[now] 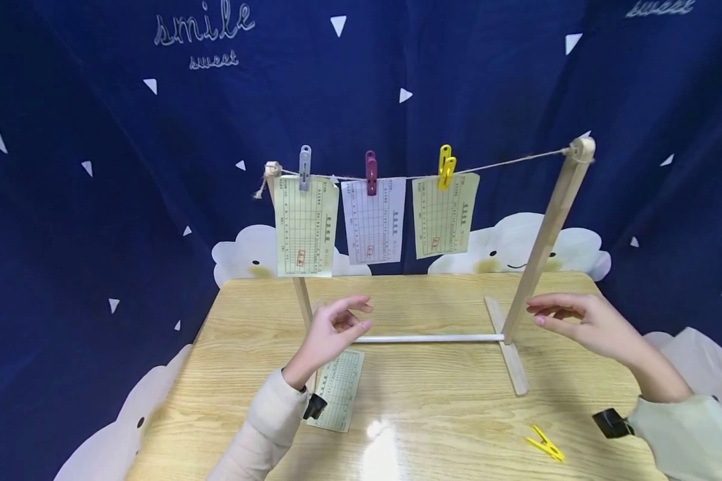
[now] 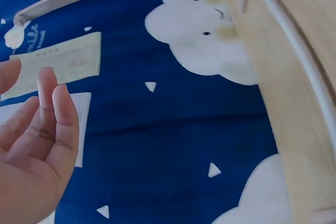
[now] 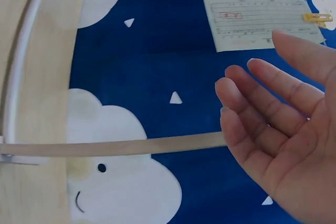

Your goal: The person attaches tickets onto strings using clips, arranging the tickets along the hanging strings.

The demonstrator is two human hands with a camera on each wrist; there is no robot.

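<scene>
My left hand (image 1: 337, 327) hovers in front of the rack's left post, fingers loosely bent and holding nothing. Beside the right wooden post (image 1: 544, 244) is my right hand (image 1: 589, 327), likewise with nothing in its fingers. Between the posts runs a string (image 1: 511, 162). From it hang a green paper slip (image 1: 305, 230) under a grey clothespin (image 1: 305, 167), a whiter slip (image 1: 374, 224) under a maroon clothespin (image 1: 371, 172), and another green slip (image 1: 445, 217) with two yellow clothespins (image 1: 447, 170). Partly behind my left wrist, one more slip (image 1: 339, 391) lies on the table.
A loose yellow clothespin (image 1: 545, 443) lies on the wooden table (image 1: 433, 414) at the front right. Low across the rack goes a white rod (image 1: 427, 339), with a wooden foot (image 1: 513, 367) at its right end. A dark blue curtain (image 1: 487, 80) hangs behind.
</scene>
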